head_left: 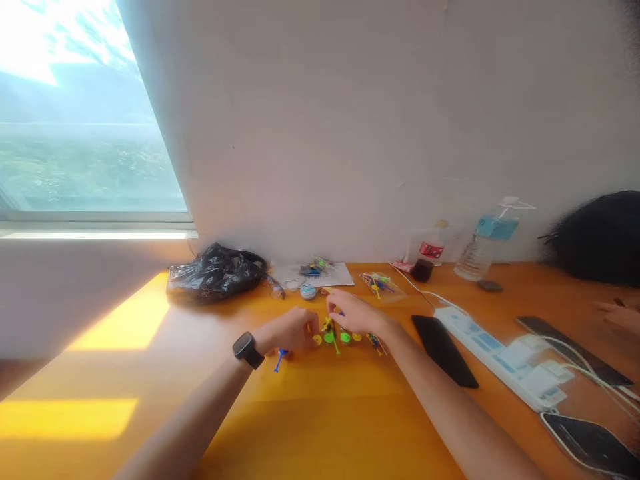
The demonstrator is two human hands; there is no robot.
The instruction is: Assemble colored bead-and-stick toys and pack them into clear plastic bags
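Note:
My left hand (pixel 301 328), a dark watch (pixel 245 349) on its wrist, is curled closed beside a small yellow plastic wheel (pixel 317 340). What its fingers hold, if anything, is hidden. My right hand (pixel 350 309) reaches down from the right with fingers closed together, just over a small yellow and black plastic piece (pixel 327 325). Whatever is between its fingertips is too small to make out. Around the hands lie green plastic wheels (pixel 345 338), another yellow wheel (pixel 357 337), a green rod (pixel 337 347), and a blue plastic rod (pixel 279 361) left of them.
Behind stand a black plastic bag (pixel 217 272), a round tin (pixel 308 291), a bag of parts (pixel 379 285) and bottles (pixel 473 257). To the right are a black phone (pixel 444 350), a power strip (pixel 493 357) with cables, and another person's hand (pixel 617 315).

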